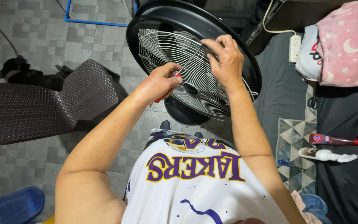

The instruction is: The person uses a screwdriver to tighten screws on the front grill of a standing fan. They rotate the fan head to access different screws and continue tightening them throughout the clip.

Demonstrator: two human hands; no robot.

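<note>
We have one fan [195, 62] tilted toward us on the tiled floor [42, 33], black rim, wire grille [166, 45] facing up; our left hand [162, 81] is closed round a red-handled screwdriver [185, 66], shaft angled up and right across the grille; our right hand [226, 58] rests on the upper grille with fingers pinched near the shaft tip, steadying it; whether it grips a wire or the tip itself we cannot tell.

Step in hand, as we read it: working a fastener on the grille near the rim; the fastener itself is hidden under the right hand. Next move likely calls for keeping the tip seated and square while the left hand turns, the right bracing the grille so it does not flex.

Count: one fan, one screwdriver in hand, one dark woven chair [42, 103] to the left, two bottles [332, 147] lying on the dark mat [344, 178] to the right, one power strip [295, 47] beyond the fan, one pink blanket [349, 41], one blue shoe [13, 205] at bottom left.
</note>
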